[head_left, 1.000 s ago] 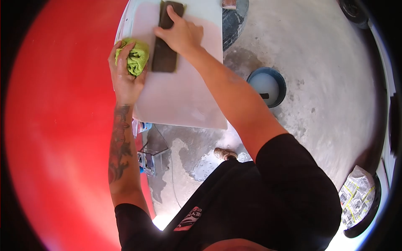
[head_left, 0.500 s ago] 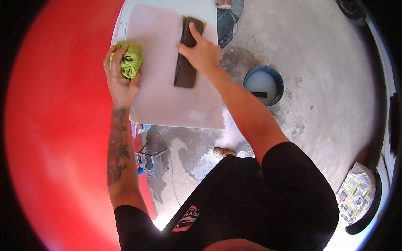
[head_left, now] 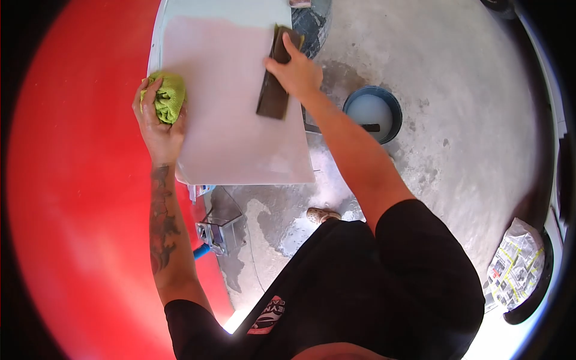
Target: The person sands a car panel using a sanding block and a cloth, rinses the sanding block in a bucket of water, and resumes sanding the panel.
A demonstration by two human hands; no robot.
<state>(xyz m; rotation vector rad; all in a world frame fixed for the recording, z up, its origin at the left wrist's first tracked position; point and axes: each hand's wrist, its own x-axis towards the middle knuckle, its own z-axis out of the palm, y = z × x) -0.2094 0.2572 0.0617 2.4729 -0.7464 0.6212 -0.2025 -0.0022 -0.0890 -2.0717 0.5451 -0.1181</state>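
A crumpled lime-green cloth (head_left: 170, 97) is bunched in my left hand (head_left: 157, 132), at the left edge of a flat panel. My right hand (head_left: 298, 75) grips a long dark sanding block (head_left: 275, 90), thumb stretched along its top. The block lies tilted on the right side of the panel (head_left: 228, 138), near its edge. Most of the panel's surface is dull pinkish grey, with a pale bluish-white band at the far end. The underside of the block is hidden.
A dark bucket (head_left: 396, 120) of cloudy liquid stands on the wet concrete floor (head_left: 450, 78) to the right, a dark bar across its rim. A large red surface (head_left: 78, 180) fills the left. Below the panel is a clear bin (head_left: 225, 236). Newspaper-patterned covering (head_left: 516, 264) lies at lower right.
My right hand and the sanding block have shifted toward the panel's right edge. My left hand, with the cloth, sits slightly lower and farther left in view, as does the panel.
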